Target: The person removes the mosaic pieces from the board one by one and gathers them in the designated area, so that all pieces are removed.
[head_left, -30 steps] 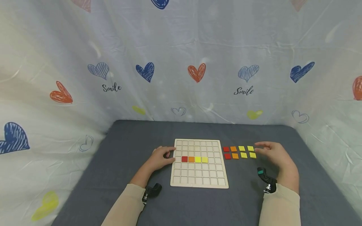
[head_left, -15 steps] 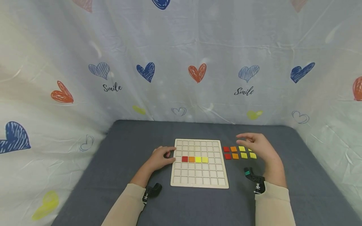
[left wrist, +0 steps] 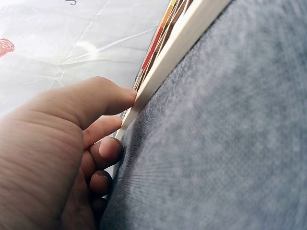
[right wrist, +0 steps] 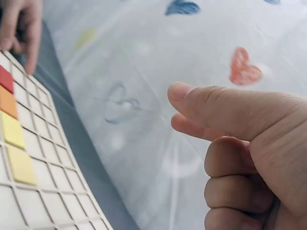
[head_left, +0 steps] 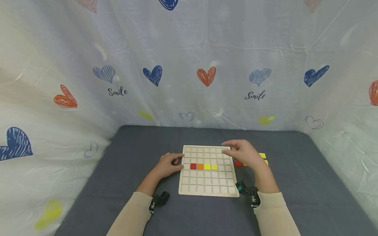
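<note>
A pale wooden grid board [head_left: 200,189] lies on the dark grey cloth. One of its rows holds a red tile [head_left: 193,166], an orange tile [head_left: 200,167] and two yellow tiles [head_left: 211,167], side by side. My left hand [head_left: 166,164] touches the board's left edge with thumb and index fingertip, as the left wrist view confirms. Above the board's upper right corner hovers my right hand [head_left: 245,153]. Its thumb [right wrist: 211,103] and index finger are extended with nothing visible between them, while the other fingers curl in.
Right of the board lie loose tiles, partly covered by my right hand and wrist; a red tile [head_left: 238,163] and a yellow tile [head_left: 262,155] show. A white curtain [head_left: 183,49] printed with hearts hangs behind the table [head_left: 153,137]. Black straps with camera mounts sit on both wrists.
My right hand has moved left, from beside the yellow loose tiles, across the loose tiles, to the board's upper right corner. The left hand and the tiles on the board have stayed put.
</note>
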Tool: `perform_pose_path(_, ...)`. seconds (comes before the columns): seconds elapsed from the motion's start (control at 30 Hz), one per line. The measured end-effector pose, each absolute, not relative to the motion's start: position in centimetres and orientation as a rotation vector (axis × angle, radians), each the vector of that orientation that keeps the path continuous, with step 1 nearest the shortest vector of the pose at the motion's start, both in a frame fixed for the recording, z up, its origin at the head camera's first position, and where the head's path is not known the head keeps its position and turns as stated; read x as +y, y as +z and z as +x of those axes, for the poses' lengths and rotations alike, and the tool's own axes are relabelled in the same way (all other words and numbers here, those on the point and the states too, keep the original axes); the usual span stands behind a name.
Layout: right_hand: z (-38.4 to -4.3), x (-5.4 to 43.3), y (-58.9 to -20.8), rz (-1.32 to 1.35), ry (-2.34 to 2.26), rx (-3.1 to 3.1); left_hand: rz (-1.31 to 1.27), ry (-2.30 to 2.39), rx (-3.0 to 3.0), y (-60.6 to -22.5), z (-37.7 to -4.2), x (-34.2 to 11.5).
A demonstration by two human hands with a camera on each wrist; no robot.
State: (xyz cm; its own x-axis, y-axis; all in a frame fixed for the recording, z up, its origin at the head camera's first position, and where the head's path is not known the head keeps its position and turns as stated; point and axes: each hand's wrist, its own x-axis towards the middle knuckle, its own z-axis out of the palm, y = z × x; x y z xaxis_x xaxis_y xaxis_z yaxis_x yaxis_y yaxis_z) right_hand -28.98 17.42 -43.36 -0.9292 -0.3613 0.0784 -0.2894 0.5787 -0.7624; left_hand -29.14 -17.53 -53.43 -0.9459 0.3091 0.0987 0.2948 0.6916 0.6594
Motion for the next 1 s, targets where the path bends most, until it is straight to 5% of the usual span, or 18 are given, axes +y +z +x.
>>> perform_pose_path(0.6,-27.8,8.2,-47.9,-0.669,-1.02,2.733,0.503,1.107,2.869,-53.5,-29.3,-17.6)
perform_pose_path(1.0,-27.1,6.3,-50.0,-0.678,-0.902,2.778,0.511,1.098,2.868,-53.5,-29.3,-17.6)
